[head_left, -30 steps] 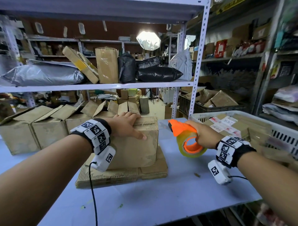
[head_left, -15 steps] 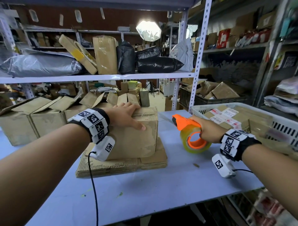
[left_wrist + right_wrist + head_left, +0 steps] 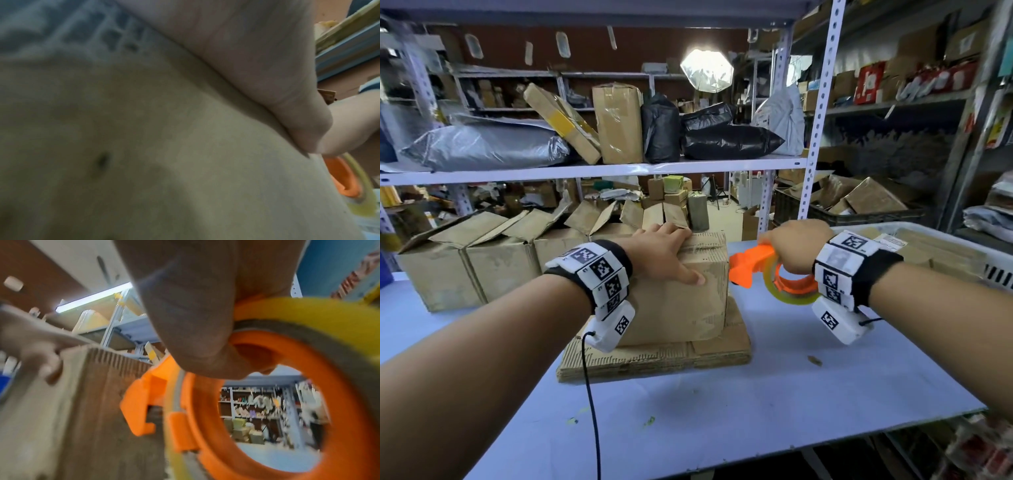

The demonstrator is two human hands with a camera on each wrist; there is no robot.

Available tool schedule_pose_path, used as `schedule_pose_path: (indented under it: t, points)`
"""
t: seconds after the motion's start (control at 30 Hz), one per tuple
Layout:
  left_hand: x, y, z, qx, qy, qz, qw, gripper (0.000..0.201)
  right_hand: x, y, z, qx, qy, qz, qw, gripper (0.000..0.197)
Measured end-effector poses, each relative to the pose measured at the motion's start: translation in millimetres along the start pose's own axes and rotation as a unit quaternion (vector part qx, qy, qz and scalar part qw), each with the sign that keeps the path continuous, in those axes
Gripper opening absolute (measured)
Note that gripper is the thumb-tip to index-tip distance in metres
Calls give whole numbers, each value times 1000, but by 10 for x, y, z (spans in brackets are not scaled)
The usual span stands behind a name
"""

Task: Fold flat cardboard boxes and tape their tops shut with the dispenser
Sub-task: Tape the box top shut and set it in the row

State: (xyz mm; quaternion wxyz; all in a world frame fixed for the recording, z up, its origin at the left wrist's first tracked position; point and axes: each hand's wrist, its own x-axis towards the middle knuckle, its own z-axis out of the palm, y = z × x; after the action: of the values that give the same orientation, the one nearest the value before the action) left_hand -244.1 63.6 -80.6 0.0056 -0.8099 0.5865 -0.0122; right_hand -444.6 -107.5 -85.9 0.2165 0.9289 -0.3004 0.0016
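Note:
A folded cardboard box (image 3: 681,301) stands on a stack of flat cardboard sheets (image 3: 654,356) on the pale blue table. My left hand (image 3: 664,250) lies flat on the box's closed top flaps, fingers straight, thumb down the near face. My right hand (image 3: 794,246) grips the orange tape dispenser (image 3: 751,263) with its yellowish tape roll (image 3: 787,291), its orange nose almost against the box's right top edge. In the right wrist view the dispenser (image 3: 156,402) sits beside the box's corrugated edge (image 3: 115,356). The left wrist view is filled by blurred cardboard (image 3: 144,146) and my thumb.
Open-topped cardboard boxes (image 3: 493,253) line the table's back left. A white plastic crate (image 3: 962,253) with flat cardboard and labels stands at the right. A metal shelf upright (image 3: 815,137) rises behind the box. Bare table (image 3: 722,418) lies in front.
My right hand has carried the dispenser left and up, from well right of the box to its right top edge. The left hand has stayed on the box top.

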Motion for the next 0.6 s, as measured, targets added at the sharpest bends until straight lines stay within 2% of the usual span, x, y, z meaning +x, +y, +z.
schedule_pose_path:
  t: [0.07, 0.17, 0.2, 0.33, 0.43, 0.5, 0.6]
  points:
    - [-18, 2, 6, 6, 2, 2, 1000, 108, 17, -48, -63, 34, -81, 22, 996, 13]
    - [-37, -1, 18, 11, 11, 5, 1000, 108, 7, -154, 52, 28, -246, 40, 968, 11]
    - [-37, -2, 19, 12, 13, 6, 1000, 108, -6, -165, 128, 48, -276, 50, 959, 11]
    - [-32, -18, 12, 8, 19, 13, 1000, 108, -39, -107, 408, 114, -276, 103, 949, 11]
    - [-32, -41, 21, 8, 30, 17, 999, 109, -12, -9, 574, 225, -261, 187, 920, 6]
    - [-40, -51, 29, 12, 33, 22, 999, 110, -20, 37, 659, 291, -265, 223, 892, 24]
    - [-46, -61, 25, 14, 30, 25, 999, 111, -26, 46, 722, 373, -262, 257, 852, 40]
